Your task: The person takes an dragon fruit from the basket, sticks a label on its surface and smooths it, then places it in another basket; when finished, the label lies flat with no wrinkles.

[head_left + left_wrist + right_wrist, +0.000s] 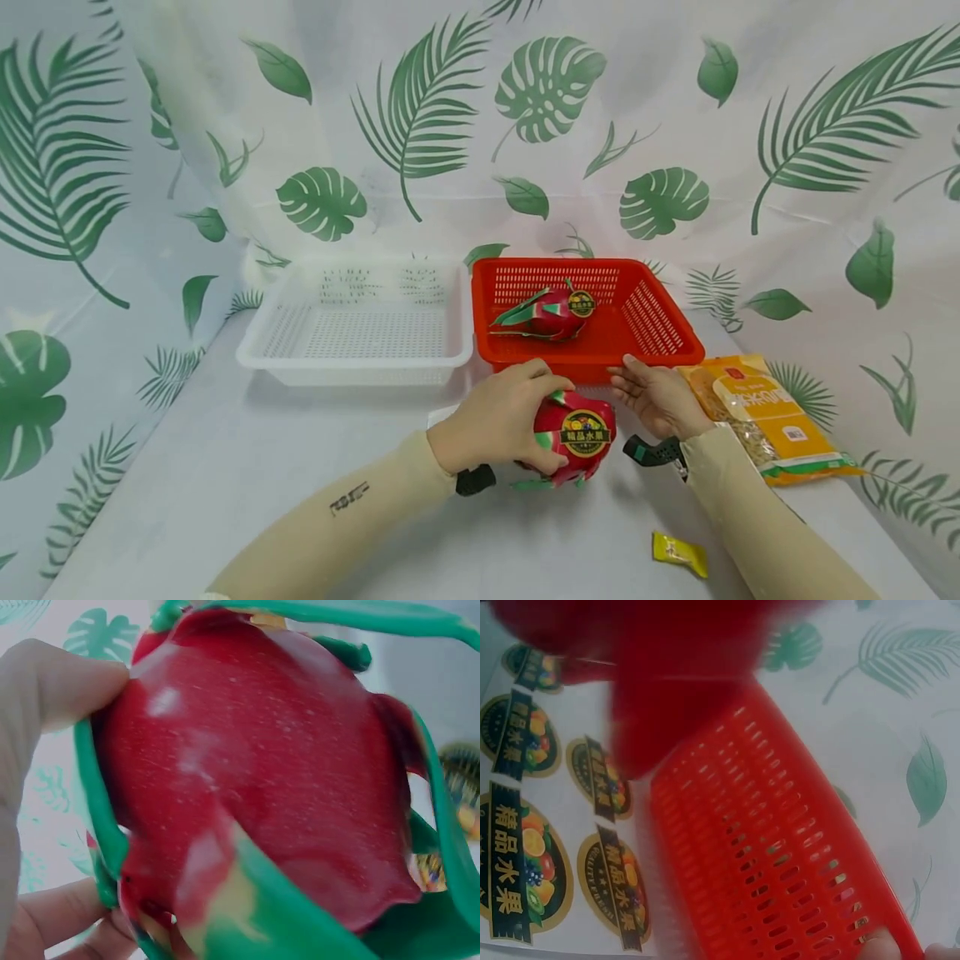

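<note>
A red dragon fruit (576,437) with green-tipped scales and a round black-and-gold fruit label is held in my left hand (498,417), above the table in front of the red basket (585,354). The left wrist view shows the thumb on one side of the dragon fruit (255,765) and fingers beneath. My right hand (660,396) is beside the basket's front rim, fingers loosely bent, with nothing seen in it. Its fingertips (879,946) appear by the basket rim in the right wrist view; contact is unclear. Another labelled dragon fruit (551,315) lies inside the basket.
A white basket (352,364) stands left of the red one. The sticker sheet (566,825) lies on the table, mostly hidden behind my left hand in the head view. An orange food packet (787,421) lies at right. Nearer sits a small yellow wrapped piece (679,553).
</note>
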Demonstrator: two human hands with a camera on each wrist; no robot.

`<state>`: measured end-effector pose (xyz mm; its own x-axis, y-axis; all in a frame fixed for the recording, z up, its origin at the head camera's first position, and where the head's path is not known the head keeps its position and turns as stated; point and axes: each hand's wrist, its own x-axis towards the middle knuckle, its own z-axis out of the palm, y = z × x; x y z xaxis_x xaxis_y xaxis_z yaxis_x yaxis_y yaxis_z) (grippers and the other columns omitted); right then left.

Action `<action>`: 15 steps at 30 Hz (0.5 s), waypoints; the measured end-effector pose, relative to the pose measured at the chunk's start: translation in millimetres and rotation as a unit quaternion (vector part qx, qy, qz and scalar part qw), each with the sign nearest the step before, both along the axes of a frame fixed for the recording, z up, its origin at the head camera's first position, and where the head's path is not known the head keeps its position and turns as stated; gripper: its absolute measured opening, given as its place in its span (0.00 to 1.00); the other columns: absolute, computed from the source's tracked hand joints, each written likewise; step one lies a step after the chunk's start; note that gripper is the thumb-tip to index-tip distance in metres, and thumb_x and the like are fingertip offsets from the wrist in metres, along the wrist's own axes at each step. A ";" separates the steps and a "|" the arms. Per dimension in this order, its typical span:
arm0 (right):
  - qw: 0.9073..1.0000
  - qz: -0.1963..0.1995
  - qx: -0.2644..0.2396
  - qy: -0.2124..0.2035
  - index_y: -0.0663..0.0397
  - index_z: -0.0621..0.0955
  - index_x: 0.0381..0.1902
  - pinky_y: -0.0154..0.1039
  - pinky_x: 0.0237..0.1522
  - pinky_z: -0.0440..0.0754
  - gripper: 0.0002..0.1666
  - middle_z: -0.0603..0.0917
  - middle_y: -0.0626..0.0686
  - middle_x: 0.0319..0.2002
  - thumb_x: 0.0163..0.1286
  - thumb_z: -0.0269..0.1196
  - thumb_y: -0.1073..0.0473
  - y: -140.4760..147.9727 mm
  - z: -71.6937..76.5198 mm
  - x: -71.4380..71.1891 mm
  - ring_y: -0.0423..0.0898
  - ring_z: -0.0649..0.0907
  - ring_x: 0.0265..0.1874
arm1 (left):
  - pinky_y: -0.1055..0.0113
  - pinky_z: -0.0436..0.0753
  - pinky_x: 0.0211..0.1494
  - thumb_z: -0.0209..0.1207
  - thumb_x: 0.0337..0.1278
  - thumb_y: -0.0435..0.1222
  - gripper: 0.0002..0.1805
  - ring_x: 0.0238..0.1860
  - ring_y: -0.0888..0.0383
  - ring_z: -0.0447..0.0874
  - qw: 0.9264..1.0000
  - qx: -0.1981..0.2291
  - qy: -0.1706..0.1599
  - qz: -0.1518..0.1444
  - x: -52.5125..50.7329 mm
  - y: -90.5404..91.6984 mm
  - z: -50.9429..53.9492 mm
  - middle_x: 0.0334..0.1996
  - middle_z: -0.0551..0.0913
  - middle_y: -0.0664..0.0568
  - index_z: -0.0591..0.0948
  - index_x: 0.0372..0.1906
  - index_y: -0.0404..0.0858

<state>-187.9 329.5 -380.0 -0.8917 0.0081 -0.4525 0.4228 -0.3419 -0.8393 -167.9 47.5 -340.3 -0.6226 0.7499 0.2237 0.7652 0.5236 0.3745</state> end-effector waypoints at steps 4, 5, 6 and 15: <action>1.000 -0.005 0.008 -0.001 0.44 0.89 0.33 0.29 0.45 0.85 0.18 0.90 0.43 0.31 0.77 0.59 0.44 0.3 0.5 -1.1 0.38 0.85 0.33 | 0.78 0.84 0.46 0.78 0.43 0.56 0.42 0.51 0.65 0.78 1.000 0.000 -0.010 0.007 -18.8 7.6 9.1 0.52 0.79 0.57 0.79 0.66 0.47; 1.000 -0.005 0.009 -0.001 0.44 0.88 0.33 0.29 0.45 0.84 0.18 0.89 0.43 0.31 0.78 0.59 0.45 0.3 0.7 -1.2 0.38 0.84 0.34 | 0.76 0.85 0.48 0.78 0.43 0.56 0.42 0.52 0.64 0.77 1.000 0.000 -0.010 0.009 -23.3 9.5 10.9 0.53 0.79 0.57 0.79 0.66 0.48; 1.000 -0.004 0.011 -0.001 0.44 0.88 0.33 0.29 0.45 0.84 0.18 0.89 0.42 0.31 0.78 0.59 0.45 0.3 0.8 -1.4 0.38 0.84 0.34 | 0.75 0.86 0.49 0.77 0.43 0.56 0.42 0.53 0.64 0.77 1.000 -0.002 -0.009 0.012 -27.8 11.5 12.5 0.54 0.79 0.57 0.79 0.67 0.48; 1.000 0.005 0.013 0.004 0.42 0.87 0.35 0.30 0.47 0.85 0.16 0.89 0.41 0.35 0.79 0.58 0.45 0.8 -0.1 -2.0 0.39 0.84 0.37 | 0.70 0.87 0.54 0.76 0.47 0.56 0.42 0.58 0.61 0.77 1.000 0.005 -0.004 0.012 -58.5 25.2 30.9 0.61 0.80 0.55 0.78 0.68 0.47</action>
<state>-189.9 330.3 -380.1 -0.8954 0.0107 -0.4451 0.4194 -0.3153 -0.8513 -226.4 72.8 -309.4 -0.6415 0.7330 0.2263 0.7501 0.5375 0.3853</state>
